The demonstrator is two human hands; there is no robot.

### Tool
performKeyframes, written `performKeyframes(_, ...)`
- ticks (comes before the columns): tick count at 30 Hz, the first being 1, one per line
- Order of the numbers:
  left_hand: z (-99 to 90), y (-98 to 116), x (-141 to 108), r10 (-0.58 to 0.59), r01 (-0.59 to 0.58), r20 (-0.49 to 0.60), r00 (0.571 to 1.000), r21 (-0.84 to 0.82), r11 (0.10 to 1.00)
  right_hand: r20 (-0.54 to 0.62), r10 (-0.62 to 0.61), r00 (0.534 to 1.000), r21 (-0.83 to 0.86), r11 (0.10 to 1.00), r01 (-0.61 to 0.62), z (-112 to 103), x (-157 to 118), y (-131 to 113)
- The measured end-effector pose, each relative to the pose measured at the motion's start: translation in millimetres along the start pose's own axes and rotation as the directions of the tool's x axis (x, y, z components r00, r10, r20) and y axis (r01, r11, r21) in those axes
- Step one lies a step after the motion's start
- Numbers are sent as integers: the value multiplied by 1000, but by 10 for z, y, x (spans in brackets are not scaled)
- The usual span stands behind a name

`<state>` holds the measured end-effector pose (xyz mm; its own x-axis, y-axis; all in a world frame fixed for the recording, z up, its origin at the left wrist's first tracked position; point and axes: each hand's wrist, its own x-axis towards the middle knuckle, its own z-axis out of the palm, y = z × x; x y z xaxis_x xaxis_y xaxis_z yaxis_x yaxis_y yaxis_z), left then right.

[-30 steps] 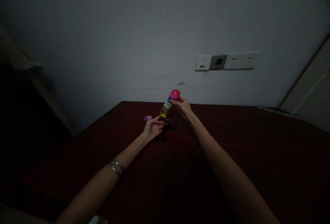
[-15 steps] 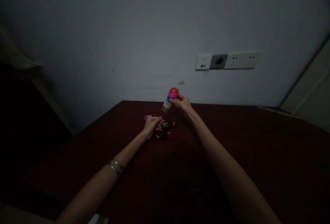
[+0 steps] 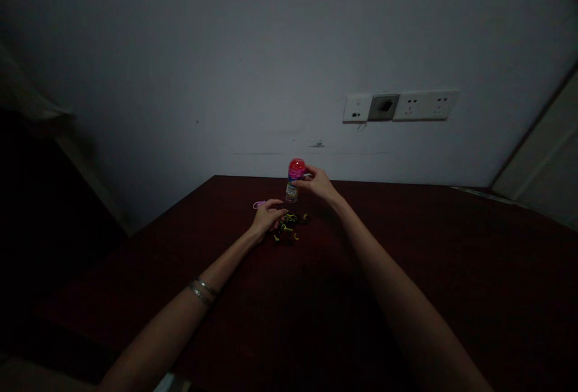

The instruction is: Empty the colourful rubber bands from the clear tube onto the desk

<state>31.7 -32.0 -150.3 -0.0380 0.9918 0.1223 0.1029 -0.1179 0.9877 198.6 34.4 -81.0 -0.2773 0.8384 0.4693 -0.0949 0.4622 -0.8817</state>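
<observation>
My right hand (image 3: 320,186) grips a small clear bottle (image 3: 296,170) around its middle, just above the table. Red and pink contents fill its top part, a blue band runs round the middle, and the lower part is clear with a pale label. The bottle stands nearly upright. Below it, a loose pile of small yellow and dark pieces (image 3: 289,229) lies on the table, too dim to name. My left hand (image 3: 267,219) rests at the pile's left side, fingers stretched out and apart. Behind that hand lies a small purple loop-shaped item (image 3: 259,205), partly hidden.
A dark red wooden table (image 3: 388,247) reaches back to a pale wall (image 3: 253,67). Wall sockets and a switch panel (image 3: 419,106) sit at the right above the table. The room is dim. Dark furniture (image 3: 54,187) stands at the left.
The bottle in my right hand has tipped from a slant to nearly upright and moved slightly left and down. My left hand's fingers have spread from a pinch by the pile.
</observation>
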Motion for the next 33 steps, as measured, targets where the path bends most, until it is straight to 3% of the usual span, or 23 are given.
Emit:
performKeyframes(9,-24,-14,22,-12,16,-67,998,56,998,74,-19,997,-66,998,24,4,10,194)
performKeyframes(17,-5,-31,21,-22,18,-48,999,-93,996,40,53,998,-69,996,-50,16,16,189)
performKeyframes(20,11,24,6,-67,45,-84,994,-244,969,-7,85,996,-15,996,-86,20,6,80)
performKeyframes(22,15,81,13,-162,115,-65,985,-460,881,-70,77,995,40,996,-75,28,8,-7)
performKeyframes(24,25,146,40,-251,198,15,968,-662,723,-138,36,990,76,997,-26,46,13,-91)
performKeyframes(27,75,236,118,-300,253,99,949,-807,534,-177,-59,982,60,996,71,102,4,-194)
performKeyframes(33,242,402,351,-339,175,20,941,-885,433,-115,-224,968,-98,972,213,249,-112,-373)
